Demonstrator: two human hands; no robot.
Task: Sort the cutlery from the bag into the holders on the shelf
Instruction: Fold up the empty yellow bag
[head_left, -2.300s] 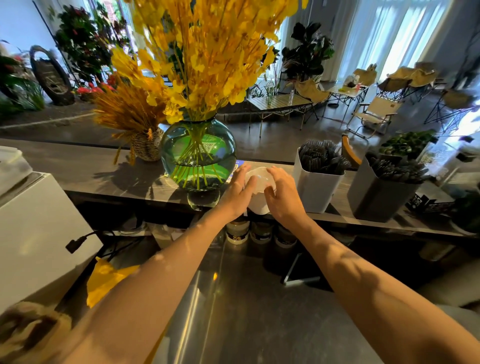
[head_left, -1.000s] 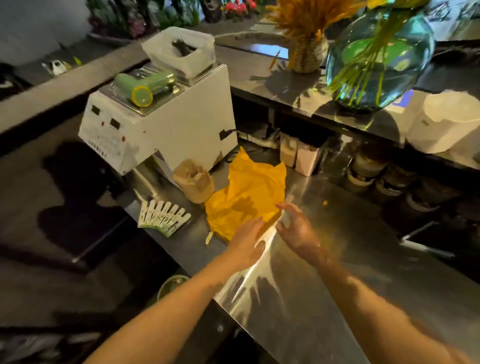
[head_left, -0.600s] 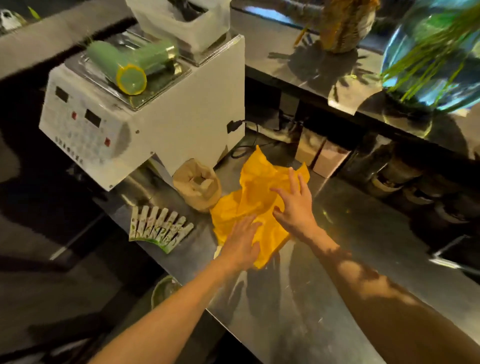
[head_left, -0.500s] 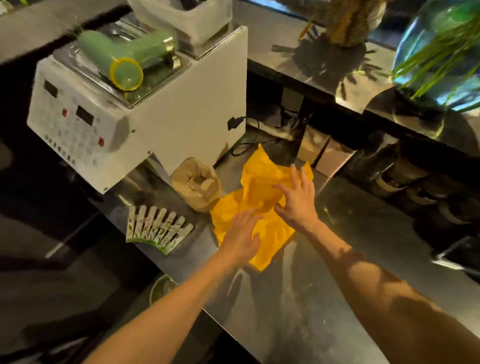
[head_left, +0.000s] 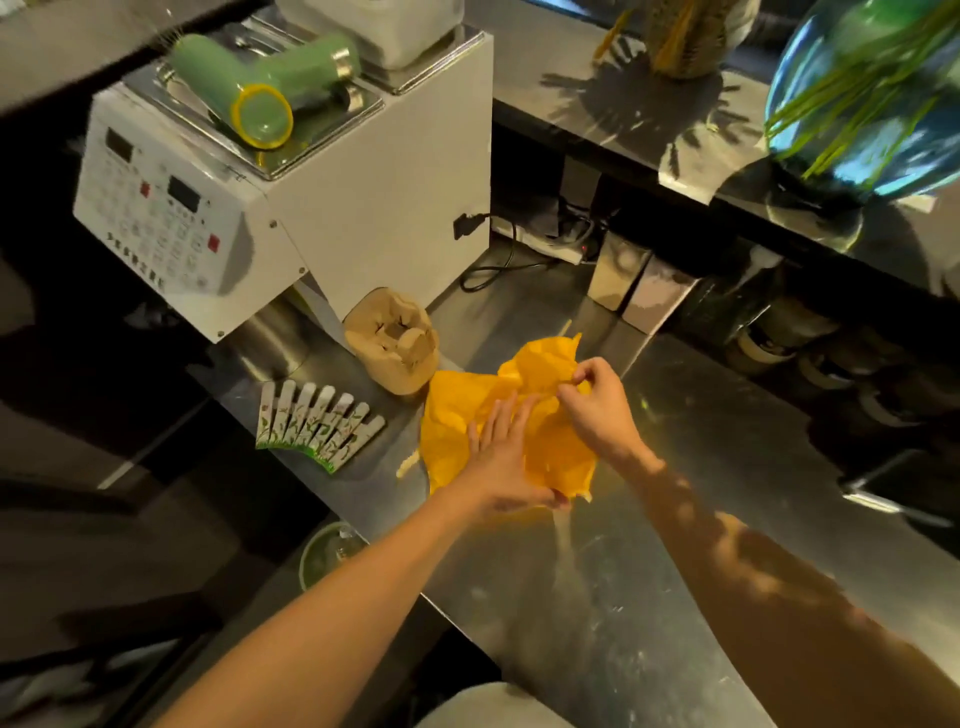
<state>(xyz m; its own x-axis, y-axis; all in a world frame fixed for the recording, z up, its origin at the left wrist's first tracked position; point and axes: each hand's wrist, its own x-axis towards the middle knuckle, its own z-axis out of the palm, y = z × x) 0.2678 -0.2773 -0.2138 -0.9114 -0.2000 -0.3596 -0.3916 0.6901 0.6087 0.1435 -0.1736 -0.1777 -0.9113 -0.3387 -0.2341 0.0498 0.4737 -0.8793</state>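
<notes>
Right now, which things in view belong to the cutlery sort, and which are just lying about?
Job: yellow bag, left hand pressing it, right hand pinching its top edge.
Lying about: white machine, green tumbler, brown paper bag, fanned sachets, glass vase.

1. Your left hand (head_left: 501, 462) lay flat on the bag (head_left: 452, 415), fingers straight.
2. Your right hand (head_left: 597, 410) pinched a fold near its top edge.
3. The bag lay crumpled on the counter (head_left: 623, 597), near a white machine (head_left: 374, 208).

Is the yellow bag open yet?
Cannot tell. The bag lies crumpled on the counter, no opening showing; the left hand presses it, the right hand pinches its top edge.
</notes>
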